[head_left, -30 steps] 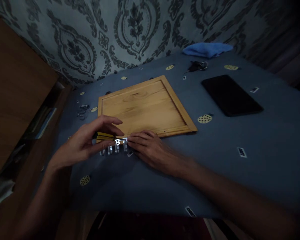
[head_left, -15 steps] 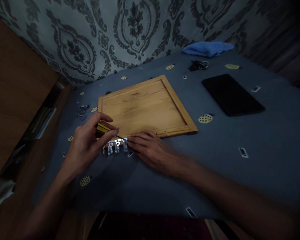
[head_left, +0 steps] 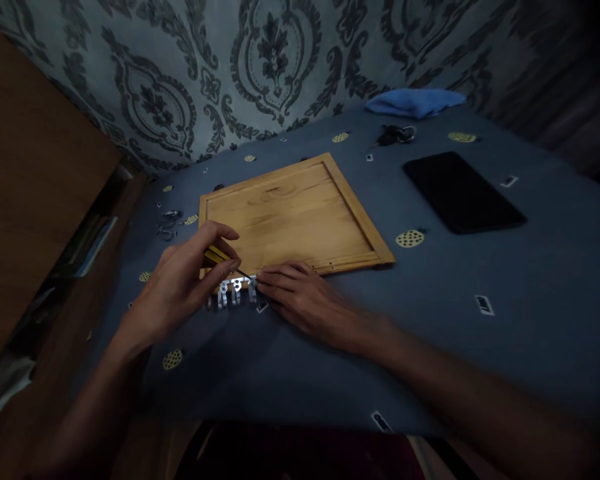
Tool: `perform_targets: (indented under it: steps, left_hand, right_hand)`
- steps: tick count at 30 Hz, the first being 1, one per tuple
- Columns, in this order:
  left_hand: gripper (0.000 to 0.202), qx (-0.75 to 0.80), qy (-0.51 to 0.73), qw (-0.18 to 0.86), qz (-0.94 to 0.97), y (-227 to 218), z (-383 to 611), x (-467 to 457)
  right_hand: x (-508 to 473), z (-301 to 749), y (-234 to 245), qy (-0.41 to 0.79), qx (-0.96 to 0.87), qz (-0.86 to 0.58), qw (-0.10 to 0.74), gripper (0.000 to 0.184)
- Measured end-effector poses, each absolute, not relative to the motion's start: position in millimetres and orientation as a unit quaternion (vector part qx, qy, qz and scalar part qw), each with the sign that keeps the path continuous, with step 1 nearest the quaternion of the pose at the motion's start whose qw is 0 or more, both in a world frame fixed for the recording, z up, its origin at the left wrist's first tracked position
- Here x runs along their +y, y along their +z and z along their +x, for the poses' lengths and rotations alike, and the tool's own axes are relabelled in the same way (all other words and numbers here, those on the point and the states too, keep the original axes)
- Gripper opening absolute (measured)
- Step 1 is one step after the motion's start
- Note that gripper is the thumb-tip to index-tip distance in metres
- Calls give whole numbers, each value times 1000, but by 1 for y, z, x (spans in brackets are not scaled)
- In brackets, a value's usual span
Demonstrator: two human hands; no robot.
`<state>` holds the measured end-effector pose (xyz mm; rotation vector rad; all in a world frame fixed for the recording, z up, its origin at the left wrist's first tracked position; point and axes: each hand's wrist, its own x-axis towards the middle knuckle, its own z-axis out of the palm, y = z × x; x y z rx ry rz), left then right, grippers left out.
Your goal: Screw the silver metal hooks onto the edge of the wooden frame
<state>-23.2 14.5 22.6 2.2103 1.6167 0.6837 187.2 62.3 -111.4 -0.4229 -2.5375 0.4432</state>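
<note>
A wooden panel (head_left: 290, 213) lies flat on the blue patterned cloth. At its near edge sits a silver metal hook rack (head_left: 235, 291). My left hand (head_left: 185, 280) is closed round a yellow and black screwdriver (head_left: 216, 256), whose thin shaft points down to the right at the rack. My right hand (head_left: 300, 297) rests on the cloth with its fingertips pressed against the right end of the rack.
A black phone (head_left: 463, 190) lies to the right, with keys (head_left: 395, 133) and a blue cloth (head_left: 413, 101) behind it near the wall. Small metal parts (head_left: 167, 223) lie left of the panel. A wooden cabinet (head_left: 25, 180) stands on the left.
My left hand has turned the screwdriver from lying level to pointing its tip down at the rack. My right hand has stayed in place.
</note>
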Motion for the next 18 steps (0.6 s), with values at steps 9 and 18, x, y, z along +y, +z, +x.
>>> perform_targets:
  steps: [9, 18]
  left_hand:
    - [30, 560, 261, 169, 768, 29, -26, 14]
    - [32, 569, 276, 145, 761, 30, -28, 9]
  right_hand:
    - [63, 187, -114, 154, -938, -153, 269, 33]
    - [63, 187, -113, 165, -938, -152, 264, 35]
